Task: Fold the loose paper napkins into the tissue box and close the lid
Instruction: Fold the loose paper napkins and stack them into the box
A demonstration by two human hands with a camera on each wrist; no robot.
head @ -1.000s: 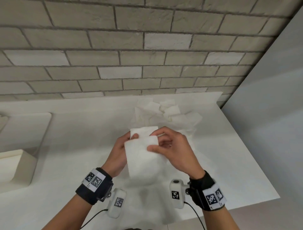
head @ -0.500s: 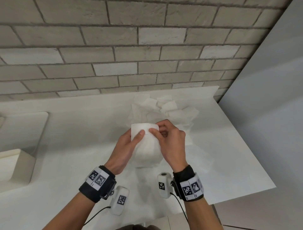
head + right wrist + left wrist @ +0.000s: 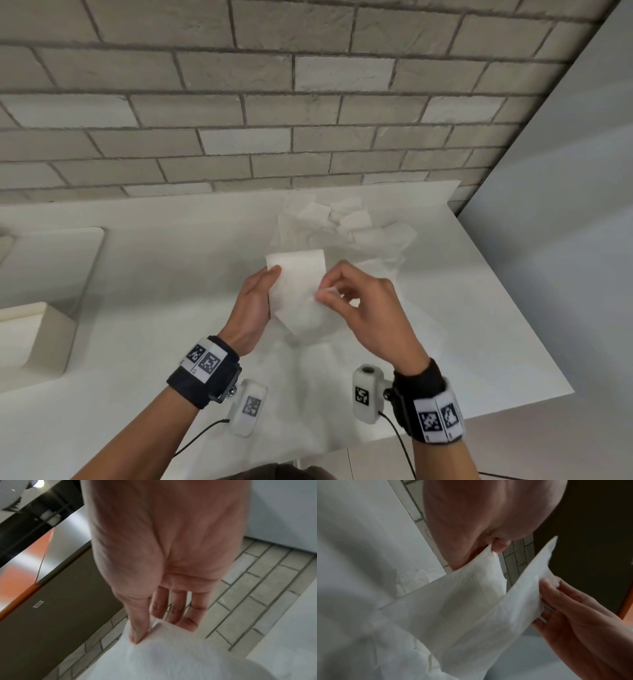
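I am looking at what seems to be a washroom or a kitchen-like nook in a home or public building. A wall of pale grey brick tiles (image 3: 308,113) is running behind a smooth white counter (image 3: 171,274), which is ending against a plain white side panel (image 3: 565,240). At the left edge a shallow white basin or tray (image 3: 51,260) is sitting in the counter. The right wrist view is showing a dark cabinet front with an orange stripe (image 3: 25,574).
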